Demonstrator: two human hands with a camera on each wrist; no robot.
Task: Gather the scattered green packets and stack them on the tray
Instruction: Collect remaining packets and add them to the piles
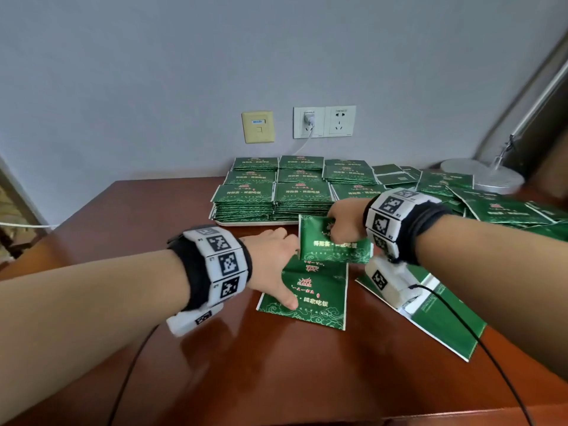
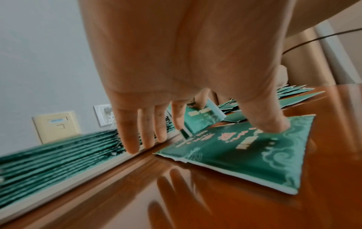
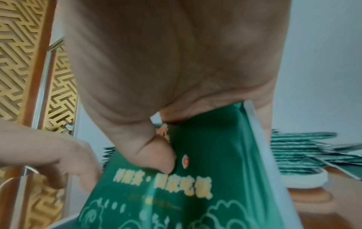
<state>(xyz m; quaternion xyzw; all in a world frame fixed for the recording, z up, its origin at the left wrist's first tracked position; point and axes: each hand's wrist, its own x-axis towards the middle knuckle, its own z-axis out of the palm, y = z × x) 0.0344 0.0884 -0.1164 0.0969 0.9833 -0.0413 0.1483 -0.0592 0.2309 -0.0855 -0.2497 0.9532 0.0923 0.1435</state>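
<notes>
My right hand (image 1: 341, 223) pinches the top of a green packet (image 1: 335, 245) and holds it upright just above the table, in front of the tray. The right wrist view shows its thumb (image 3: 156, 156) pressed on that packet (image 3: 195, 193). My left hand (image 1: 273, 256) is spread with straight fingers; its thumb (image 2: 270, 122) presses a second green packet (image 2: 245, 148) lying flat on the table (image 1: 310, 298). The white tray (image 1: 255, 223) behind carries several tall stacks of green packets (image 1: 270, 192).
Loose green packets lie heaped at the right (image 1: 498, 207), and more lie under my right wrist (image 1: 439, 321). A white lamp base (image 1: 482, 176) stands at the back right. Wall sockets (image 1: 324, 122) with a plugged cable are behind the tray. The brown table (image 1: 246, 364) extends toward me.
</notes>
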